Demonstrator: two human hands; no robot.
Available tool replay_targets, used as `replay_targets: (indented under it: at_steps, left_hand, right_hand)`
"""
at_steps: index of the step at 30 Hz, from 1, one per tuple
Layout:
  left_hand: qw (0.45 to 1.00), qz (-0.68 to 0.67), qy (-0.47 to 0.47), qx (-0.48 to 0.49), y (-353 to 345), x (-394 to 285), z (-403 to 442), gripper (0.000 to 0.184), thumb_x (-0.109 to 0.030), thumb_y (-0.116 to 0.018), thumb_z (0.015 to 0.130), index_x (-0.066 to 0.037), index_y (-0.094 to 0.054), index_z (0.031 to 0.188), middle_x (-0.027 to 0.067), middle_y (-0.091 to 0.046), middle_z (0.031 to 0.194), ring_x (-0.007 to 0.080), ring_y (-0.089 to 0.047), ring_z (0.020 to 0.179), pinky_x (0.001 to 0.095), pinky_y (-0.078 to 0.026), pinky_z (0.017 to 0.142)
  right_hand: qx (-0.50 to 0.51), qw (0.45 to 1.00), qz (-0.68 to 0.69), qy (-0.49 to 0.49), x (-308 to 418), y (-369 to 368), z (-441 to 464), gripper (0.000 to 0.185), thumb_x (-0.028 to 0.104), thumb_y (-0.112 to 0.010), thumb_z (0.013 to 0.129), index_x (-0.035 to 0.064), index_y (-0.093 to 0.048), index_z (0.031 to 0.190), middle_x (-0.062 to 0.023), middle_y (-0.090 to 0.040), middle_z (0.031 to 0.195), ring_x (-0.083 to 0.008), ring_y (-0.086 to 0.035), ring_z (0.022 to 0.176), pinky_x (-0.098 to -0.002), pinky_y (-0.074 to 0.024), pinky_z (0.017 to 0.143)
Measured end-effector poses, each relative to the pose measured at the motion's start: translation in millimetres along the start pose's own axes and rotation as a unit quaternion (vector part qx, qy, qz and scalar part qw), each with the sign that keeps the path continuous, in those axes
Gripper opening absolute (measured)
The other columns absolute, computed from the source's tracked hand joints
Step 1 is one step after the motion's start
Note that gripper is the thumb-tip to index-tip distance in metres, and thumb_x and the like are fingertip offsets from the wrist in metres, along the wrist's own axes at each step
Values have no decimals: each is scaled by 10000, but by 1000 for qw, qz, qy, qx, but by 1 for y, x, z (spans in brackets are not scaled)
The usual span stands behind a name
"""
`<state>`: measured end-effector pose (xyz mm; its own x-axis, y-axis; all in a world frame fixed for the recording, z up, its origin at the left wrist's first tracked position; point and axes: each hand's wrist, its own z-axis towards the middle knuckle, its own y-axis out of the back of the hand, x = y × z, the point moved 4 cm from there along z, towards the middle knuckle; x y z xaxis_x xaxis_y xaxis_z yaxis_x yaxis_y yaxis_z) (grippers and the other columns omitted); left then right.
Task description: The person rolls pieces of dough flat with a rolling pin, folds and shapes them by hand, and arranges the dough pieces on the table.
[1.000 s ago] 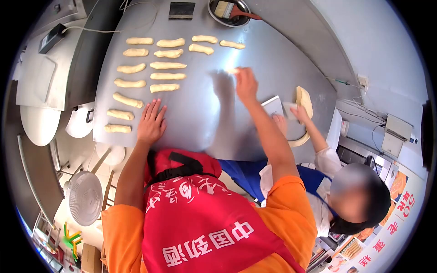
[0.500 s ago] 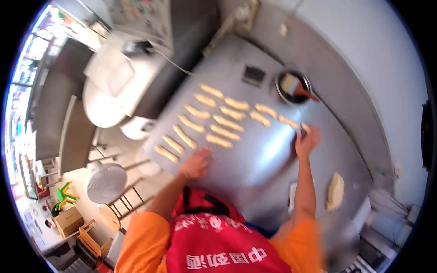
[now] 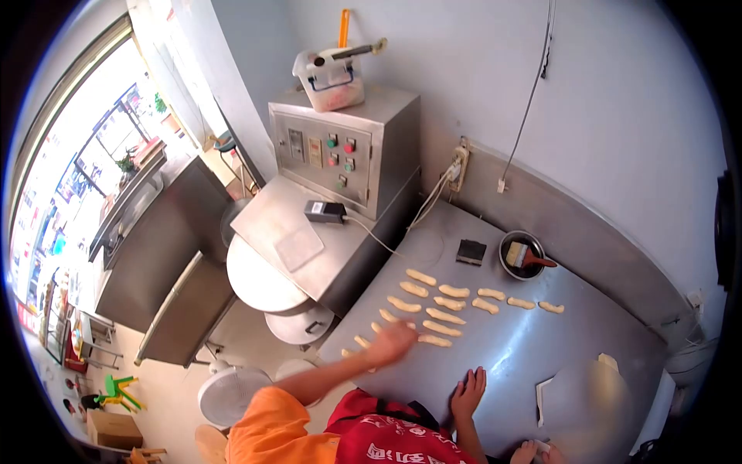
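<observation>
Rows of pale dough strips (image 3: 446,316) lie on the steel table. My left hand (image 3: 393,346) reaches over the near left strips, its fingers smeared and partly hidden; whether it holds dough I cannot tell. My right hand (image 3: 468,393) rests on the tabletop near its front edge, fingers stretched out and nothing in them. Beyond it, one strip (image 3: 550,307) ends the right-hand row. At the bottom edge another person's hands (image 3: 525,452) surround a small whitish thing I cannot make out.
A metal bowl (image 3: 504,267) with a brush (image 3: 532,259) across it and a dark block (image 3: 471,252) stand at the back. A white flat piece (image 3: 541,402) lies right, near a pale lump (image 3: 608,361) behind a blur. A steel machine (image 3: 348,155) adjoins the table; a fan (image 3: 232,394) stands left.
The view has tilted up. My right hand has left the strip at the right end and moved back toward the front edge. My left hand has moved onto the left strips.
</observation>
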<state>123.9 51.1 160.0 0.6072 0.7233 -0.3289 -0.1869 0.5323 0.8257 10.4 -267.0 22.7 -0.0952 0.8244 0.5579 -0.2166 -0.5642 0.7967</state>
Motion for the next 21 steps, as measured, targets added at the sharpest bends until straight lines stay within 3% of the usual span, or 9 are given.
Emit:
replay_targets:
  at_steps: [1, 2, 3, 5, 6, 7, 10, 15, 21]
  left_hand:
    - [990, -98, 83, -50, 56, 34, 37, 277, -49, -711, 893, -115, -738, 1160, 86, -727, 995, 348, -749, 1065, 507, -616, 875]
    - [996, 24, 36, -71, 110, 78, 80, 173, -60, -743, 885, -129, -716, 1042, 112, -731, 953, 353, -734, 945, 503, -598, 787]
    - [970, -52, 37, -235, 181, 84, 126, 125, -73, -757, 883, -126, -702, 982, 128, -728, 895, 357, -713, 863, 513, -566, 730]
    - [953, 12, 79, -292, 271, 152, 192, 90, -128, -727, 991, -66, -731, 1057, 137, -723, 858, 392, -702, 779, 526, -536, 711]
    - [930, -105, 201, -288, 310, 183, 228, 233, -265, -724, 1060, -55, -726, 1161, 150, -726, 887, 397, -702, 784, 526, -532, 720]
    - [922, 17, 219, -320, 354, 191, 258, 412, -412, -742, 1057, -60, -684, 1263, 147, -731, 898, 381, -717, 833, 520, -533, 741]
    - [906, 199, 160, -338, 425, 229, 325, 896, -603, -850, 903, -148, -477, 1579, 219, -710, 1243, 439, -732, 1102, 529, -589, 902]
    - [931, 281, 205, -112, 444, 320, 389, 665, -559, -834, 926, -199, -657, 1456, 169, -760, 1253, 400, -752, 1126, 531, -604, 889]
    - [871, 311, 224, -305, 509, 307, 399, 358, -440, -579, 1131, -113, -701, 1208, 172, -803, 1057, 413, -772, 1028, 561, -595, 853]
  right_hand:
    - [1, 1000, -6, 9, 2, 3, 2, 490, 127, -673, 971, -40, -597, 1426, -319, -473, 1633, -551, -407, 1532, -644, -325, 1269]
    - [-4, 1000, -13, 7, 3, 3, 5, 495, 124, -676, 960, -39, -593, 1421, -318, -475, 1630, -550, -407, 1531, -642, -321, 1270]
    - [-8, 1000, -19, 3, 6, 3, 7, 501, 121, -678, 949, -38, -588, 1415, -316, -477, 1626, -549, -407, 1530, -639, -318, 1271]
    - [-24, 999, -32, -10, 13, 1, 7, 506, 98, -665, 918, -38, -584, 1398, -308, -484, 1621, -541, -405, 1533, -635, -313, 1273]
    - [-29, 999, -37, -20, 14, 0, 7, 505, 91, -661, 912, -40, -585, 1394, -306, -485, 1622, -537, -405, 1534, -633, -312, 1275]
    - [-34, 998, -41, -30, 16, -3, 7, 504, 85, -656, 906, -41, -586, 1389, -304, -485, 1623, -534, -406, 1536, -631, -311, 1277]
    - [-83, 994, -63, -43, 24, -12, 8, 509, 58, -625, 878, -39, -577, 1375, -297, -495, 1620, -526, -417, 1528, -619, -317, 1285]
    - [-109, 990, -63, -68, 33, -10, 10, 495, 38, -612, 844, -31, -586, 1333, -290, -526, 1588, -527, -438, 1513, -618, -340, 1274]
    - [-117, 989, -69, -58, 27, -13, 7, 481, 38, -616, 844, -17, -593, 1321, -285, -531, 1588, -515, -451, 1508, -597, -355, 1274]
